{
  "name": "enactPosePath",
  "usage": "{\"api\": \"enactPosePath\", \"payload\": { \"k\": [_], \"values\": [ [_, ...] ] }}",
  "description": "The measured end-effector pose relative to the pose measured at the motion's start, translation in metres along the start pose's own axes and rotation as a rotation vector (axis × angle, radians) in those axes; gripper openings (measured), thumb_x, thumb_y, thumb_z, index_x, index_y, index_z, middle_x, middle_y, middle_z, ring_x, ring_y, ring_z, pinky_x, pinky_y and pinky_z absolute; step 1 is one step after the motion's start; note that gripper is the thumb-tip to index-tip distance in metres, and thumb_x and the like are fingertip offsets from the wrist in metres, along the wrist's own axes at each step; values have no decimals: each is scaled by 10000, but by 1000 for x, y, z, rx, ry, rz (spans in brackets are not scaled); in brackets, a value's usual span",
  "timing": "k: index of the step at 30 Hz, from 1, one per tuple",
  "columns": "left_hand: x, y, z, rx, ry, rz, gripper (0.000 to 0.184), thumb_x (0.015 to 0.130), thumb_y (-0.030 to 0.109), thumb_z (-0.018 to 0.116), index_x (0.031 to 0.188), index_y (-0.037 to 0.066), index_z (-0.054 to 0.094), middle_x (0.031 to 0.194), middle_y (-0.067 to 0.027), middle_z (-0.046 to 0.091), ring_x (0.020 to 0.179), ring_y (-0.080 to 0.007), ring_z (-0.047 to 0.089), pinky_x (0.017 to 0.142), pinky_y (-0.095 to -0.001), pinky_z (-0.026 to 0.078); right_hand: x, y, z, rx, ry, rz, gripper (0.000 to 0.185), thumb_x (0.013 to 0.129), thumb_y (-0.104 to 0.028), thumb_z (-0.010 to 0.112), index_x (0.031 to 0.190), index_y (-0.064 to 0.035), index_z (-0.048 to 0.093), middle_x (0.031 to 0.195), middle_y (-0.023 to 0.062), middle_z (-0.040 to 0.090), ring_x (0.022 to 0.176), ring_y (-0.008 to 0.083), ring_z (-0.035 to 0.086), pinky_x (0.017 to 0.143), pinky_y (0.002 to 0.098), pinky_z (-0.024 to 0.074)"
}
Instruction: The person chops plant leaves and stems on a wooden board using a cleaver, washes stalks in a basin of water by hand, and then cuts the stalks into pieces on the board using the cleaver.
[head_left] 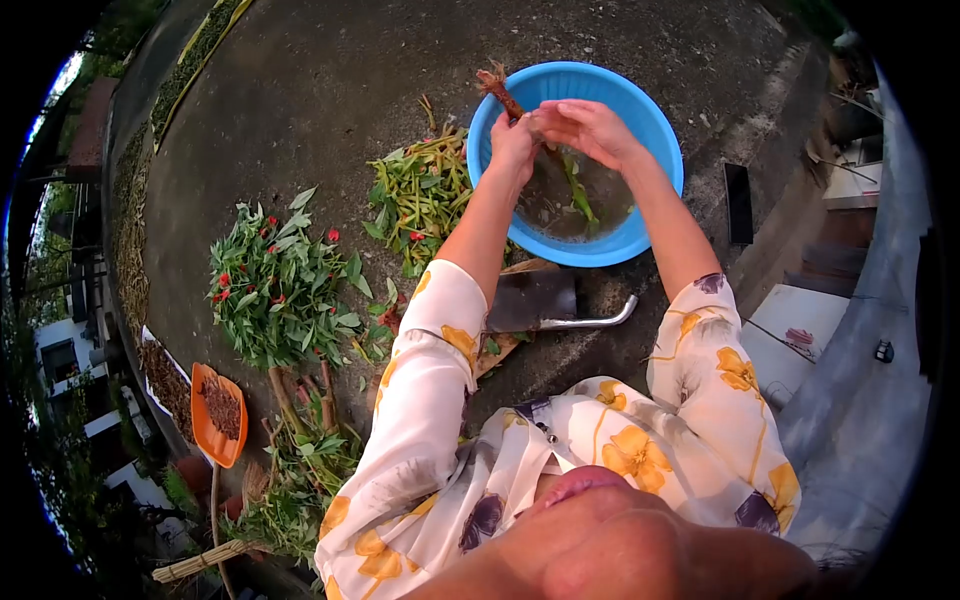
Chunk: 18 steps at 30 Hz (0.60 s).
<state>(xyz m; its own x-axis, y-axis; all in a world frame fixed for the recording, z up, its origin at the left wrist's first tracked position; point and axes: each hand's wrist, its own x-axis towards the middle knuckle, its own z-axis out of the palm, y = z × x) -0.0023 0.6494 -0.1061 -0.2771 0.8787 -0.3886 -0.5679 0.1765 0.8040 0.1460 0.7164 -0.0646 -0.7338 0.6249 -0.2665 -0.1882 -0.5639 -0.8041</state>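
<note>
A blue plastic basin (655, 215) with murky water (545, 205) stands in front of me. My left hand (514, 148) is closed around a thick plant stalk (508, 100) above the basin. The stalk's reddish, rooty end points up and outward over the rim. Its green end (578, 195) slants down to the water. My right hand (588, 130) is beside the stalk with its fingers stretched out and close together, arched over the basin. Whether its fingertips touch the stalk or my left hand is hard to make out.
A broad-bladed cleaver (535, 300) with a metal handle lies on a wooden board (500, 355) near me. Left of the basin are cut green stems (430, 190) and leafy plants with red flowers (285, 285). An orange scoop (218, 415) lies farther left; a black phone-like slab (738, 204) lies right.
</note>
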Motion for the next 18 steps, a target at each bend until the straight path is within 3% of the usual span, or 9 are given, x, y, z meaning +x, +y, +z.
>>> {"api": "enactPosePath", "payload": {
  "k": [2,4,6,10,11,12,14,16,18],
  "values": [
    [-3,1,18,23,11,45,204,1036,220,512,1173,70,496,1009,-56,617,828,-183,625,755,-425,566,10,-16,-4,-416,59,-72,317,988,-169,582,1243,12,635,1131,99,692,973,173,684,824,291,561],
    [-4,-2,26,-88,53,62,216,1049,284,496,1122,81,491,935,-58,595,803,-185,624,721,-436,574,24,-13,-26,-474,118,-114,332,959,-197,617,1240,-25,657,1091,74,709,980,163,680,822,323,551],
    [-4,-3,28,-133,27,51,263,1057,352,466,1089,91,477,872,-55,558,752,-176,598,688,-429,581,34,-6,-50,-610,444,38,333,906,-223,661,1182,-41,700,1027,69,725,971,168,684,798,355,539],
    [3,-11,33,-124,136,93,307,1059,391,450,1101,89,477,822,-51,525,680,-162,537,600,-377,554,57,63,-118,-677,907,-12,214,865,-177,629,992,-60,755,984,131,736,980,194,691,817,367,525],
    [10,-17,28,-122,170,80,277,1056,363,467,1119,94,479,831,-53,538,676,-162,537,607,-363,537,52,61,-111,-476,718,316,236,892,-143,604,1065,-49,734,1065,135,728,1007,200,689,846,346,528],
    [19,-20,22,-118,205,71,250,1052,336,484,1136,100,482,840,-54,551,671,-162,537,615,-348,521,44,60,-105,-474,716,308,236,892,-143,604,1065,-49,734,1065,135,728,1007,200,689,846,346,528],
    [19,-19,23,16,232,105,212,1045,299,501,1130,105,501,871,-57,573,688,-156,540,630,-336,504,10,38,-56,115,275,125,255,922,-137,601,1139,-44,698,1127,112,705,1032,196,678,848,306,538],
    [17,-22,16,143,274,120,176,1037,262,517,1124,109,521,901,-61,595,704,-150,543,645,-324,487,-9,14,-14,-128,218,26,254,930,-131,605,1155,-35,677,1144,100,694,1045,195,672,857,309,545],
    [18,-27,11,-36,16,-58,146,1022,215,539,1110,101,570,962,-61,630,761,-140,554,686,-313,466,-19,20,-11,-370,179,-76,256,939,-124,609,1171,-26,657,1161,89,683,1059,193,666,866,312,552]
  ]
}}
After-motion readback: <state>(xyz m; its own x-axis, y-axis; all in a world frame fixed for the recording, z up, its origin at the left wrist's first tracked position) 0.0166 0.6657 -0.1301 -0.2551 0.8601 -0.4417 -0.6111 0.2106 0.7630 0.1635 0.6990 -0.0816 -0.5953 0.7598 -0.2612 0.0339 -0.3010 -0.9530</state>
